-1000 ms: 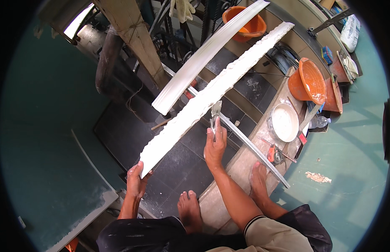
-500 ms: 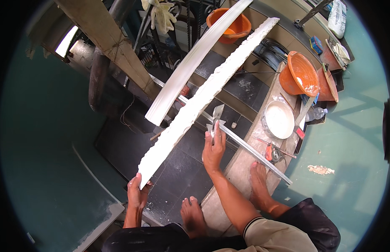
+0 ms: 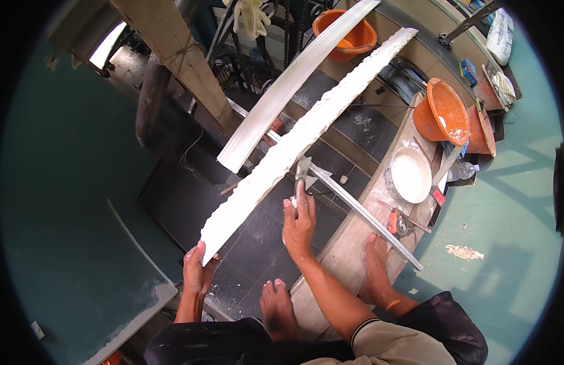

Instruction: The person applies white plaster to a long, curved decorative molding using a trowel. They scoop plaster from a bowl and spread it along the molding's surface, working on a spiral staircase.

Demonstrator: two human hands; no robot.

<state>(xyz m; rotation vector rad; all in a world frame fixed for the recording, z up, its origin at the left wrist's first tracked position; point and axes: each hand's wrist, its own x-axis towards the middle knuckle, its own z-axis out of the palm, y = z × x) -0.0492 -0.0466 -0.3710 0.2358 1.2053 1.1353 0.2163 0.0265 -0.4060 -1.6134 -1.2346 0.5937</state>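
Observation:
My left hand (image 3: 197, 272) grips the near end of a long white moulding strip (image 3: 282, 152), its thumb on top. Thick white paste with a ragged edge lies along the strip, which slants away to the far right across a metal bar (image 3: 364, 213). In my right hand (image 3: 300, 228) is a putty knife (image 3: 301, 173), held by the handle with its blade by the strip's right edge; whether they touch I cannot tell. A second, smooth white moulding (image 3: 294, 76) lies to the left of the coated one.
To the right, a plank (image 3: 339, 258) carries a tub of white paste (image 3: 411, 175), a tape measure (image 3: 397, 223) and an orange bucket (image 3: 441, 112). Another orange bucket (image 3: 355, 42) stands at the back. A wooden post (image 3: 178, 61) rises on the left. My bare feet rest below.
My right hand has moved left with the putty knife, bringing the blade to the coated strip's edge. My left hand keeps its grip. The whole view has shifted slightly.

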